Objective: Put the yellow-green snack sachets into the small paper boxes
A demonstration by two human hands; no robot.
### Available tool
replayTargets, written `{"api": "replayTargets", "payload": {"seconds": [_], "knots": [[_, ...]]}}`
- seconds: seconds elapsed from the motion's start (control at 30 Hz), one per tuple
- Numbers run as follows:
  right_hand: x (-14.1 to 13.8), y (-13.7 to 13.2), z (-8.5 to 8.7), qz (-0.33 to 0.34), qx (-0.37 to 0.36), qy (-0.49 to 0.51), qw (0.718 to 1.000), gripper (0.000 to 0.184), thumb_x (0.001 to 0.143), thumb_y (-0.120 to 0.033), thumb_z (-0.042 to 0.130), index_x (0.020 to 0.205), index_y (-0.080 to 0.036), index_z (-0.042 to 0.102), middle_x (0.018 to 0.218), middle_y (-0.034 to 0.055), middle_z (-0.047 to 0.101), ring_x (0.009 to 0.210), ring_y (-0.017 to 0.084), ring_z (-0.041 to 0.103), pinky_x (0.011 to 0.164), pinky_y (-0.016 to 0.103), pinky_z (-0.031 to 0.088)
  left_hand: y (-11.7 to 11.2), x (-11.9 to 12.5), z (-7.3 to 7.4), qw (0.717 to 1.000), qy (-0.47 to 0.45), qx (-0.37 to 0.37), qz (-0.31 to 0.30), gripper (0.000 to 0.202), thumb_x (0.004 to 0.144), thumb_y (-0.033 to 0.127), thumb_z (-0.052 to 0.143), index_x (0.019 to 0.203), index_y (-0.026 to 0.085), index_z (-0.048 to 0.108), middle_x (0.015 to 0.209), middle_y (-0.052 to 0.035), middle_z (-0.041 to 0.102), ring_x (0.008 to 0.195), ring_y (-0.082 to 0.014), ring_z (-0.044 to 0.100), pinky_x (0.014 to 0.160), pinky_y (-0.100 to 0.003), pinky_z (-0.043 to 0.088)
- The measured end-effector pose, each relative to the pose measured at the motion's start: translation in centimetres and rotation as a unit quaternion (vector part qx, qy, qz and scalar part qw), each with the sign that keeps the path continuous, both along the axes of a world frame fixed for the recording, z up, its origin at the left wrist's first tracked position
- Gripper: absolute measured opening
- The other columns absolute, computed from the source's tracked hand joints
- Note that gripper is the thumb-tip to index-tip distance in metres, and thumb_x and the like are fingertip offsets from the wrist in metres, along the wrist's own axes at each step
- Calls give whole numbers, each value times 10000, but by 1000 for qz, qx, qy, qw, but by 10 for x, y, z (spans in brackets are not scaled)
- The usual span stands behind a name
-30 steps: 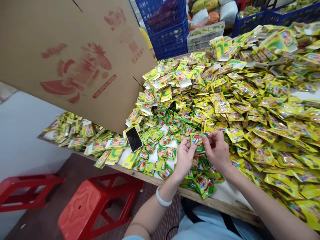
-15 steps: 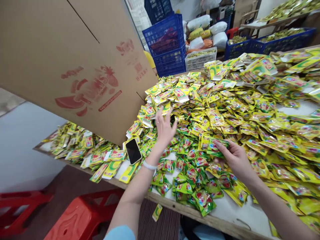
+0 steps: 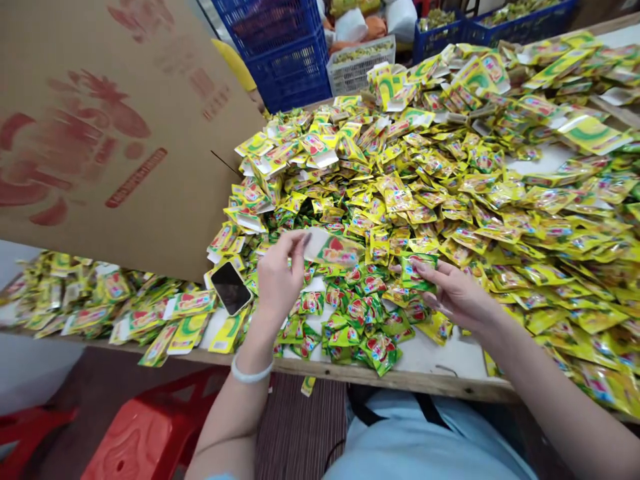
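My left hand [image 3: 277, 279] pinches a flat yellow card pouch [image 3: 334, 249] by its left end and holds it above the table. My right hand [image 3: 456, 293] is closed on a small stack of green sachets [image 3: 417, 270] with red fruit prints. Both hover over a patch of loose green sachets [image 3: 350, 320] at the near edge of the wooden table [image 3: 400, 377]. A white bracelet sits on my left wrist.
A huge heap of yellow-green packets [image 3: 475, 180] covers the table. A black phone [image 3: 231, 287] lies left of my left hand. A large cardboard sheet [image 3: 100, 133] leans at the left. Blue crates [image 3: 285, 47] stand behind; a red stool [image 3: 135, 440] sits below.
My left hand reached out to the heap, came back and now holds a yellow card pouch. My right hand stayed closed on the green sachets. The camera tilted down.
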State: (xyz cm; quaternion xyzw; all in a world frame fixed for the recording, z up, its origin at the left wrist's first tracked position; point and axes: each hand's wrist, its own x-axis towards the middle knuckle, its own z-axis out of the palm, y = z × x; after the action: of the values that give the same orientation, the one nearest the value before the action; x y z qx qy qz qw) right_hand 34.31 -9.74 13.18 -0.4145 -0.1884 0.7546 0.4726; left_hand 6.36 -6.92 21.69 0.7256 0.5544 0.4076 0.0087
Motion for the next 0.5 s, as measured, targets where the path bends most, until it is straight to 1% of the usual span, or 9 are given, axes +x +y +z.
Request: {"api": "replayTargets", "payload": {"seconds": [0.07, 0.13, 0.2, 0.27, 0.33, 0.37, 0.4, 0.43, 0.5], "knots": [[-6, -4, 7, 31, 30, -2, 999, 301, 661, -343, 888, 861, -197, 717, 775, -18, 730, 394, 53, 533, 339, 170, 458, -13, 16, -1, 999, -4, -27, -46, 252, 962, 378, 530, 941, 191, 698, 837, -28, 731, 677, -146, 633, 648, -264, 492], [-12, -7, 13, 65, 49, 12, 997, 318, 677, -369, 876, 889, -192, 716, 776, -17, 735, 385, 65, 557, 328, 173, 463, -20, 30, -6, 992, -51, -78, -90, 293, 956, 433, 528, 921, 201, 704, 818, -30, 730, 673, -149, 639, 628, -261, 503], [-16, -9, 17, 95, 52, 32, 994, 340, 657, -375, 886, 880, -186, 712, 769, -18, 735, 369, 63, 556, 327, 170, 470, -23, 41, -13, 974, -148, -131, -110, 361, 933, 519, 539, 939, 199, 705, 803, -38, 715, 688, -161, 637, 636, -272, 518], [-19, -10, 20, 102, 47, 50, 992, 343, 638, -375, 896, 850, -183, 707, 732, -23, 723, 354, 56, 545, 313, 153, 447, -27, 53, -21, 946, -253, -164, -121, 539, 878, 686, 509, 1019, 202, 701, 826, -50, 693, 723, -178, 632, 661, -295, 534], [-22, -10, 20, 90, 39, 60, 993, 323, 650, -371, 890, 837, -187, 702, 690, -29, 704, 349, 52, 531, 300, 139, 421, -34, 68, -30, 915, -325, -187, -150, 799, 751, 873, 445, 1138, 212, 674, 923, -73, 674, 834, -216, 636, 757, -336, 555], [-24, -11, 20, 84, 36, 61, 994, 309, 665, -365, 881, 850, -192, 704, 684, -31, 699, 353, 51, 527, 303, 139, 419, -38, 76, -36, 901, -347, -201, -168, 887, 692, 919, 443, 1194, 218, 651, 984, -85, 666, 929, -244, 633, 843, -361, 552], [-26, -11, 19, 77, 36, 61, 994, 299, 681, -362, 871, 870, -197, 707, 686, -34, 696, 359, 50, 520, 310, 143, 425, -42, 85, -42, 888, -363, -218, -179, 920, 665, 927, 468, 1233, 222, 629, 1043, -96, 657, 1039, -273, 613, 942, -382, 527], [-29, -11, 18, 67, 38, 59, 995, 297, 690, -364, 863, 887, -202, 711, 693, -36, 694, 367, 48, 512, 322, 151, 437, -46, 93, -49, 877, -377, -239, -177, 890, 679, 897, 509, 1254, 226, 613, 1091, -103, 651, 1148, -294, 576, 1034, -397, 481], [-35, -11, 16, 33, 46, 49, 997, 301, 687, -383, 859, 886, -211, 712, 711, -36, 694, 397, 53, 512, 358, 173, 470, -52, 107, -63, 853, -409, -286, -150, 704, 794, 765, 549, 1257, 237, 592, 1150, -101, 650, 1298, -292, 496, 1141, -405, 392]]}}
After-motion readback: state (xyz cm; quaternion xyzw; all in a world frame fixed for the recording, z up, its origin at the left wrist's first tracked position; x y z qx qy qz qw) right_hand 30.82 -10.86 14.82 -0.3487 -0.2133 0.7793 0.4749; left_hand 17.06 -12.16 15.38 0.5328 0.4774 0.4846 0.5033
